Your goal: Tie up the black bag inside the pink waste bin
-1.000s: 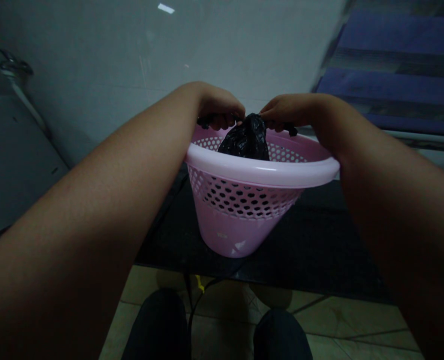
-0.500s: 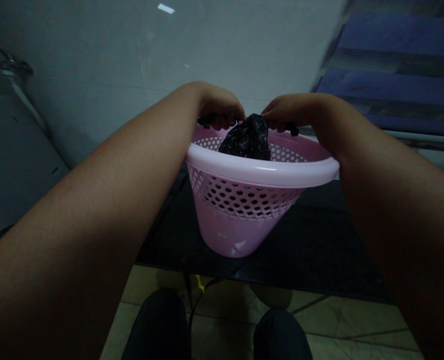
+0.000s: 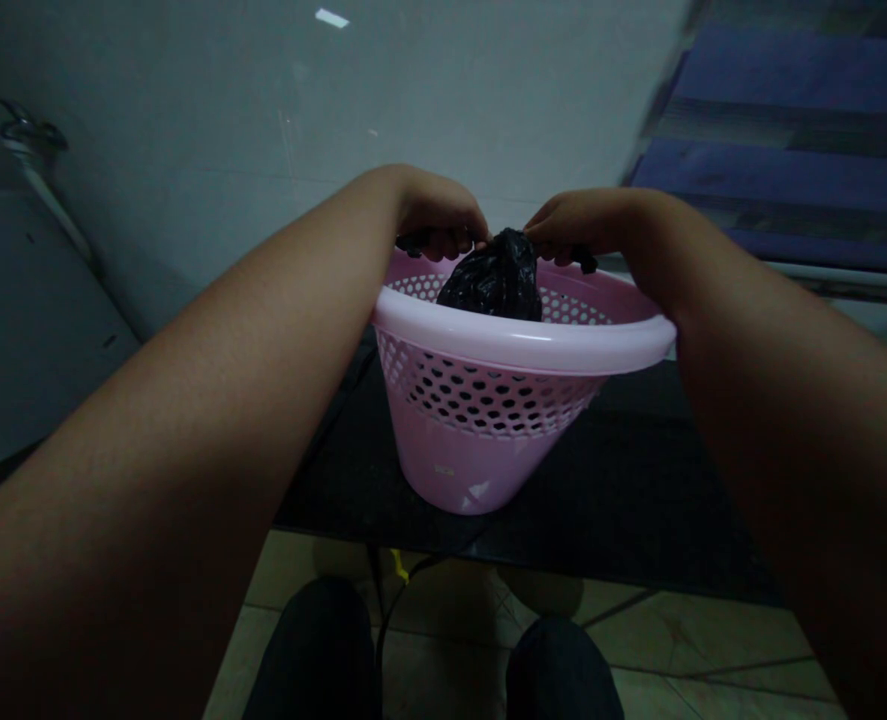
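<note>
hardly shifted since half a second earlier, with only a very slight rightward drift in the black plastic bag [image 3: 492, 280] and both hands in nearly the same spot. seen at the centre of the frame, bunched to a peak inside a pink basket [image 3: 518, 345] and showing above its front rim. gripped on one side, just above centre, by the left hand [image 3: 450, 215], with fingers curled in tight around twisted plastic and a dark end [image 3: 411, 241] poking out at the far left of the fist. held on the other side by the right hand [image 3: 574, 220], likewise closed in a pinch, with another dark end [image 3: 584, 259] sticking out to the right. passing close by the rim at either side with bare forearms [image 3: 188, 400]; impossible to tell whether touching. set near the front edge of a black tabletop [image 3: 638, 480], with rows of holes below the basket's rim. visible at the bottom of the frame: dark-clad knees [image 3: 327, 640], a tiled floor [image 3: 668, 660], a black cord [image 3: 381, 630] and a small yellow item [image 3: 399, 566]. shown behind: a pale wall [image 3: 210, 200], with blue-and-grey striped panels [image 3: 810, 65] at upper right and a metal fitting [image 3: 34, 130] at upper left.
</note>
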`<state>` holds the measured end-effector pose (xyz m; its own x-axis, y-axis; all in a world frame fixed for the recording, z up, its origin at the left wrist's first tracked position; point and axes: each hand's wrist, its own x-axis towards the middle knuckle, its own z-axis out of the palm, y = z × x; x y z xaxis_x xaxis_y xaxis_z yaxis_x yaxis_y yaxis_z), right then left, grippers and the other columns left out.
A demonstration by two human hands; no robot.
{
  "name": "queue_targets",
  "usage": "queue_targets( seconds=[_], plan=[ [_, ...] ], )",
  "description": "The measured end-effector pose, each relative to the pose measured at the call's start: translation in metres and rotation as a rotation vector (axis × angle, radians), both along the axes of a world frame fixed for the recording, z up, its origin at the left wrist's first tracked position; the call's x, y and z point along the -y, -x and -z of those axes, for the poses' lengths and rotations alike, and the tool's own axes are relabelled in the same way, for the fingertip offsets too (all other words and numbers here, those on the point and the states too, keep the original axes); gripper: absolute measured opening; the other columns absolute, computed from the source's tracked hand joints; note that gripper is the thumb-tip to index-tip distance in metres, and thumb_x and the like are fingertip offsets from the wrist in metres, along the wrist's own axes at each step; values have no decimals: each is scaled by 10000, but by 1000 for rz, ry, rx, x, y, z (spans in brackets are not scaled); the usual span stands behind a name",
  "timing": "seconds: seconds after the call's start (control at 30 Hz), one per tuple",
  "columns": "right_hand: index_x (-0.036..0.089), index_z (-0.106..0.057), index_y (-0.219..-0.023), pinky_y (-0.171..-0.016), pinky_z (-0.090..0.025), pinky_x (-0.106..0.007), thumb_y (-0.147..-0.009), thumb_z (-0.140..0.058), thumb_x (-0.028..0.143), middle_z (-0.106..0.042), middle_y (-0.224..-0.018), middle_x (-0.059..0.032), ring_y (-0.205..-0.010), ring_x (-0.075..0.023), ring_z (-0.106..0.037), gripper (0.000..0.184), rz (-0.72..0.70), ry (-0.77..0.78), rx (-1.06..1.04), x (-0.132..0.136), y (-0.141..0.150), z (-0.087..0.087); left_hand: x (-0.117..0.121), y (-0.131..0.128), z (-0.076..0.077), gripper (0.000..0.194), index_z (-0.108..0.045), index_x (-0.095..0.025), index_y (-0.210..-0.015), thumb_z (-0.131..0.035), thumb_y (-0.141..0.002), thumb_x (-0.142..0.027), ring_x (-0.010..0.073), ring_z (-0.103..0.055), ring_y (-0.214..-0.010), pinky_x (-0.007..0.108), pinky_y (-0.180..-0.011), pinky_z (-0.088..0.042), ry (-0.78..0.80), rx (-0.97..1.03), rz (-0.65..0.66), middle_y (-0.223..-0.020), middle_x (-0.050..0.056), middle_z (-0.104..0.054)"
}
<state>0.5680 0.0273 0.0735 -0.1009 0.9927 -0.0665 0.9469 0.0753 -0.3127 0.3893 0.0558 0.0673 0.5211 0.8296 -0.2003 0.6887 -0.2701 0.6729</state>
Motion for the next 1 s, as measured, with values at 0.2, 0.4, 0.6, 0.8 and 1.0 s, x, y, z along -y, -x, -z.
queue_targets(
  seconds=[0.2,0.4,0.6,0.8,1.0],
  plan=[
    [132,-516,-789,-532,-321,-244,-930,-488,272,-410,-637,4,-548,-69,-382,201,4,16,-19,-2,-2,0,1,0,-1,240,-424,-168,-608,-534,-819,-201,53,-322,-386,213,-431,-203,-14,-18,-21,-524,-52,-360],
    [145,-480,-735,-525,-327,-260,-924,-486,239,-404,-614,10,-531,-75,-378,211,12,35,-41,-2,-1,1,-1,0,0,219,-443,-169,-615,-537,-812,-194,59,-339,-399,211,-438,-221,19,-46,-15,-534,-47,-382],
    [150,-441,-700,-495,-302,-240,-929,-468,215,-365,-566,28,-493,-57,-344,240,20,69,-57,2,0,1,2,1,0,224,-447,-165,-602,-526,-811,-173,48,-321,-390,193,-427,-204,69,-59,-12,-528,-47,-375],
    [142,-465,-722,-473,-309,-235,-934,-468,241,-381,-569,28,-477,-57,-364,234,17,65,-28,0,0,1,-2,2,0,171,-501,-168,-644,-550,-806,-192,61,-371,-418,196,-453,-278,59,-71,-23,-556,-43,-420],
    [149,-468,-708,-477,-307,-247,-923,-484,243,-382,-575,22,-480,-67,-364,235,21,57,-16,5,3,1,2,2,-1,178,-493,-165,-644,-535,-816,-172,55,-348,-412,189,-460,-284,87,-65,-13,-547,-48,-400]
  ],
)
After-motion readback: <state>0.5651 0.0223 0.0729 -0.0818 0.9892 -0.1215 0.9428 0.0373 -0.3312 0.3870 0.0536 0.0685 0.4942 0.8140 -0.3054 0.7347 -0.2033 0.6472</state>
